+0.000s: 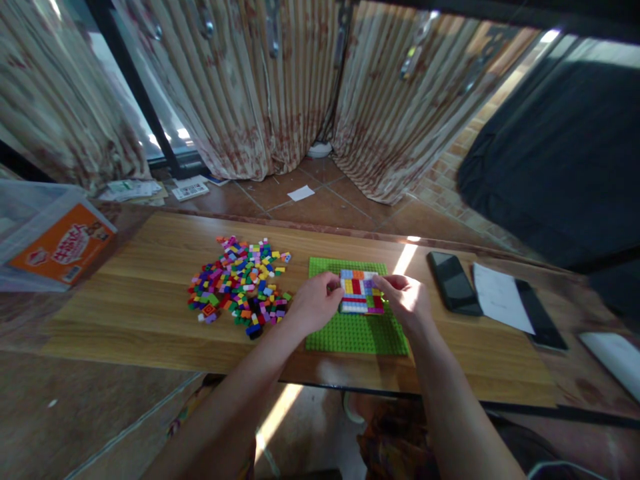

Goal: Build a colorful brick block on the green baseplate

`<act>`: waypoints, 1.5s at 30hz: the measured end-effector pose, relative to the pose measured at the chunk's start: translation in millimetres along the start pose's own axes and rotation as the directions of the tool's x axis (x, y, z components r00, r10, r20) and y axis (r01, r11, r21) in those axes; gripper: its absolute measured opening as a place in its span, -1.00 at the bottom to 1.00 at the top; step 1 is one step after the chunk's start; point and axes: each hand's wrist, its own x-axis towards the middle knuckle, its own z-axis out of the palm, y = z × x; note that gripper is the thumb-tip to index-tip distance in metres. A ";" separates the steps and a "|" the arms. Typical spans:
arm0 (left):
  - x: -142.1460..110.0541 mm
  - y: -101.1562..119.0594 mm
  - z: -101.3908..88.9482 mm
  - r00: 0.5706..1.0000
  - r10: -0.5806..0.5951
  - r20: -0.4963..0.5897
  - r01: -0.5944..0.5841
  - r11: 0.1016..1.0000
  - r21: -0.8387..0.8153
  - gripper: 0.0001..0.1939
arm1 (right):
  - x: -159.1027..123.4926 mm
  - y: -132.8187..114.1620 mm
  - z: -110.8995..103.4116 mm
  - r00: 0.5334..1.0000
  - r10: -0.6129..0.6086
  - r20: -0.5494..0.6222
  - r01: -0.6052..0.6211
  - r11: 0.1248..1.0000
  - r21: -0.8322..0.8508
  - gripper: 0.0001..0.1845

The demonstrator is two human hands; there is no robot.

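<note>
Item 1: baseplate, green, studded, approx. square, flat on wooden board; landmark for all entries below. Item 2: brick panel, multicol. (wht, lt blue, orange, yel., red, purple, magenta), on upper-mid. part of baseplate; whether pressed onto its studs, can't tell. Item 3: L hand, over L part of baseplate, fingers curled, thumb & index at L edge of panel; whether they grip it or only rest there, can't tell. Item 4: R hand, at R edge of baseplate, thumb & fingers bent in toward panel's R side, fingertips at its upper R corner; whether a sm. brick is pinched, can't tell. Item 5: loose bricks, qty. many, mixed cols., heaped L of baseplate, well apart from panel. Item 6: blk phone, R of baseplate, lying at a slant. Item 7: wht sheet, farther R of baseplate, partly over dark flat device. Item 8: clear plastic bin w/ orange label, far L of baseplate. Item 9: striped curtains, beyond baseplate.
</note>
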 end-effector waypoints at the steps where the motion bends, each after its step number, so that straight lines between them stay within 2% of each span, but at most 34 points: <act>1: -0.2 0.1 0.0 1.000 -0.002 0.000 0.002 1.000 -0.001 -0.79 | 0.2 0.4 0.1 1.000 0.001 -0.001 -0.001 1.000 -0.002 -0.51; 7: -1.8 1.6 -0.5 1.000 -0.002 0.006 0.002 1.000 -0.006 -0.78 | 0.6 0.0 0.6 1.000 0.002 0.013 -0.002 1.000 0.018 -0.52; 12: -1.7 0.6 0.3 1.000 0.005 0.004 -0.004 1.000 -0.016 -0.79 | -2.7 -6.7 2.1 1.000 -0.007 -0.019 0.006 0.998 -0.069 -0.55; 17: -0.6 -1.1 0.4 1.000 0.009 0.002 -0.009 1.000 -0.003 -0.78 | -2.5 -2.9 -1.7 0.997 0.037 0.065 -0.036 0.999 -0.006 -0.50; 19: -0.2 -1.5 0.2 1.000 0.007 0.000 -0.007 1.000 -0.005 -0.77 | -1.0 -2.0 -5.9 0.996 0.062 0.064 -0.061 0.998 -0.012 -0.45; 24: 0.3 -2.4 1.5 1.000 0.016 -0.005 -0.016 1.000 -0.017 -0.79 | 1.0 -6.2 -11.0 0.987 0.127 -0.094 -0.122 0.991 0.055 -0.32; 28: -0.1 -1.8 0.8 0.999 0.027 -0.029 -0.028 0.999 -0.043 -0.80 | 1.2 -9.4 -5.2 0.989 0.025 -0.147 -0.010 0.995 0.099 -0.42; 31: 1.6 -4.3 -7.6 0.990 0.060 -0.126 -0.075 0.990 -0.118 -0.80 | -1.4 -16.8 2.5 0.964 -0.039 -0.264 0.078 0.987 0.139 -0.59; 34: 5.8 -12.7 -26.6 0.950 0.062 -0.306 -0.139 0.962 -0.235 -0.82 | -13.8 -31.2 15.6 0.925 -0.138 -0.354 0.201 0.968 0.149 -0.69; 36: 8.4 -20.2 -43.7 0.900 0.003 -0.436 -0.164 0.929 -0.331 -0.83 | -29.1 -42.5 28.1 0.919 -0.252 -0.304 0.302 0.944 0.132 -0.72; 38: 9.4 -27.4 -61.6 0.839 -0.091 -0.536 -0.174 0.889 -0.424 -0.84 | -47.1 -52.4 42.5 0.904 -0.394 -0.165 0.412 0.906 0.096 -0.77; 39: 9.2 -30.5 -70.0 0.807 -0.138 -0.574 -0.179 0.869 -0.461 -0.84 | -55.7 -56.2 49.9 0.877 -0.476 -0.063 0.479 0.876 0.061 -0.81; 41: 7.2 -35.5 -84.6 0.746 -0.222 -0.628 -0.186 0.836 -0.517 -0.85 | -69.8 -60.8 64.4 0.787 -0.597 0.157 0.600 0.799 0.034 -0.86; 43: 3.6 -39.2 -95.1 0.703 -0.281 -0.654 -0.187 0.814 -0.550 -0.86 | -78.1 -61.5 77.6 0.703 -0.640 0.311 0.665 0.746 0.030 -0.85; 45: -0.6 -42.4 -101.7 0.685 -0.309 -0.659 -0.186 0.801 -0.569 -0.86 | -81.4 -59.5 88.8 0.674 -0.626 0.392 0.678 0.735 0.009 -0.83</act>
